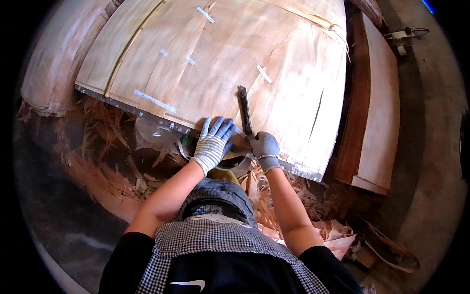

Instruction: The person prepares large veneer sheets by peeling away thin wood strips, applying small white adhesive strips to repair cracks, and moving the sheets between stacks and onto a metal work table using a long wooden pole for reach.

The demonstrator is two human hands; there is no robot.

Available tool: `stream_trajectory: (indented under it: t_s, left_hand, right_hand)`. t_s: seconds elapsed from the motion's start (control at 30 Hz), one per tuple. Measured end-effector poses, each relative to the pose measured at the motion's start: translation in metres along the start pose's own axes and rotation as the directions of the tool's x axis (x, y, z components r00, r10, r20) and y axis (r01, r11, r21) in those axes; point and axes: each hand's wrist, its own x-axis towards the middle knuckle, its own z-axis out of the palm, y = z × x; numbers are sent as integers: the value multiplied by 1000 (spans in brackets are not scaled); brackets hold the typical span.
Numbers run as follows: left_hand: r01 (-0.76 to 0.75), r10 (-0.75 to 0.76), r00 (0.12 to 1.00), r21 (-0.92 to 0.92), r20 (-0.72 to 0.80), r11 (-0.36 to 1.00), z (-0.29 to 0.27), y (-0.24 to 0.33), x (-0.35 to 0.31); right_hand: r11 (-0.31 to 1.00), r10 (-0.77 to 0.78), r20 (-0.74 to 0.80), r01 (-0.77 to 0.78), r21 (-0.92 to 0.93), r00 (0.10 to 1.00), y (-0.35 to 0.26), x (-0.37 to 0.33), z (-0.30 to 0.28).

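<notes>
My left hand (213, 143), in a striped glove with blue-grey fingers, lies palm down on a large pale wood veneer sheet (210, 73) at its near edge, fingers stretched out. Just to its right, my right hand (265, 147), in a grey glove, is closed at the same edge. What its fingers hold is hidden. A long black tool, possibly a cutter (245, 110), lies on the veneer with its lower end against or close to the right hand's thumb side. Short light strips of tape (154, 101) cross the seams of the sheet.
More veneer stacks stand at the left (54, 63) and right (377, 108). Torn veneer scraps (259, 188) pile up below the near edge, around my body. A curved rim (182, 149) shows below the edge beside my left wrist. A loose veneer strip (325, 22) lies at the far right.
</notes>
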Motion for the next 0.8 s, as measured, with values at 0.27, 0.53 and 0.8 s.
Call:
stream_trajectory:
  t_s: [0.27, 0.53, 0.8]
  left_hand:
    - [-55, 57, 998, -47, 27, 997, 26, 30, 9]
    - [-64, 56, 993, 76, 102, 995, 23, 38, 13]
    - [-4, 3, 993, -12, -114, 1000, -9, 43, 49]
  right_hand:
    - [997, 77, -9, -77, -24, 997, -8, -6, -6]
    - [975, -219, -286, 204, -83, 933, 58, 21, -43]
    - [572, 391, 56, -290, 767, 919, 216, 104, -135]
